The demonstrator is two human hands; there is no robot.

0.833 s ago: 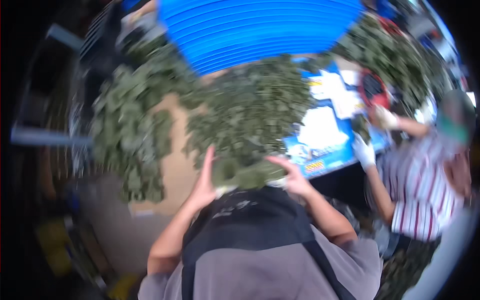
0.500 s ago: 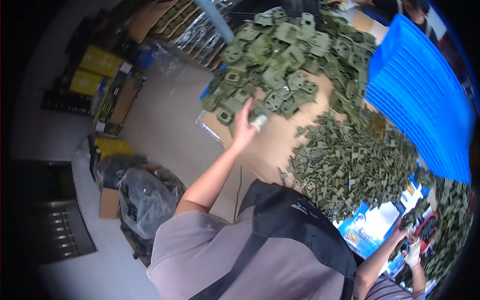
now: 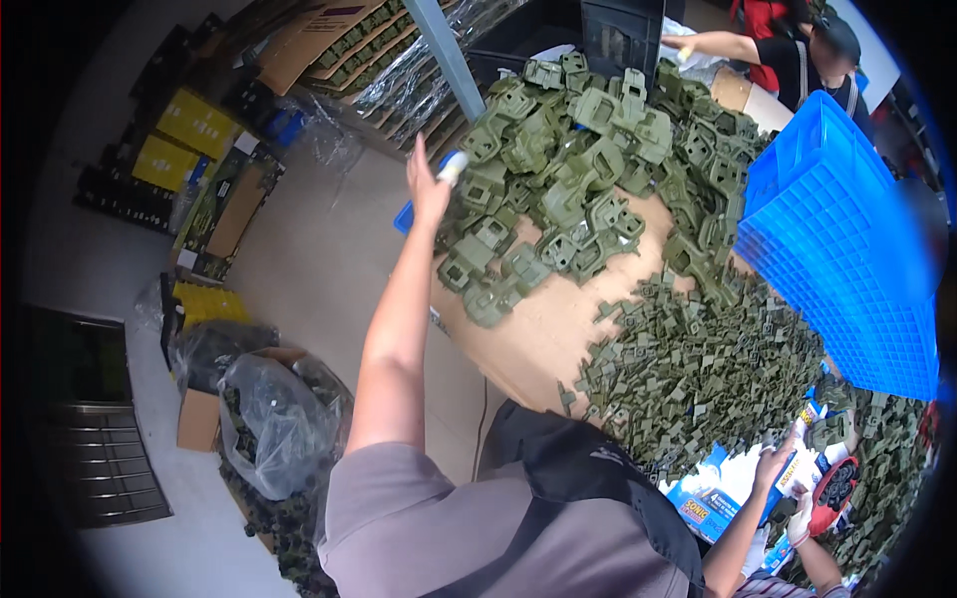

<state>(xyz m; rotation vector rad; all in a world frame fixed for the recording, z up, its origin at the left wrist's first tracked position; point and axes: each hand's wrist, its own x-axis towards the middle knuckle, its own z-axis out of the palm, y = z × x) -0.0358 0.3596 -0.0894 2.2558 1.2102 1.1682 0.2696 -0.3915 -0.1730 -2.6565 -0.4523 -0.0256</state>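
My left hand (image 3: 431,189) reaches out at the far left edge of a heap of large olive-green moulded plastic parts (image 3: 563,149). Its fingers are stretched and the thumb, wrapped in something white, stands apart; I see nothing held. Below the hand a corner of a blue bin (image 3: 404,217) shows. At the lower right my right hand (image 3: 774,464) is over a white and blue printed carton (image 3: 713,498), its fingers bent. What they grip is too small to make out. Many small green plastic pieces (image 3: 698,369) lie beside it.
A large blue crate (image 3: 837,239) stands tilted on the right. Close to my right hand, a co-worker's gloved hand (image 3: 800,520) is beside a red round container (image 3: 835,493). Another person (image 3: 812,70) reaches across at the far right. Bagged goods (image 3: 274,424) stand at left.
My left hand has moved left and farther away, from the near edge of the large parts to beside the blue bin. The view has shifted, showing more of the person at the far right.
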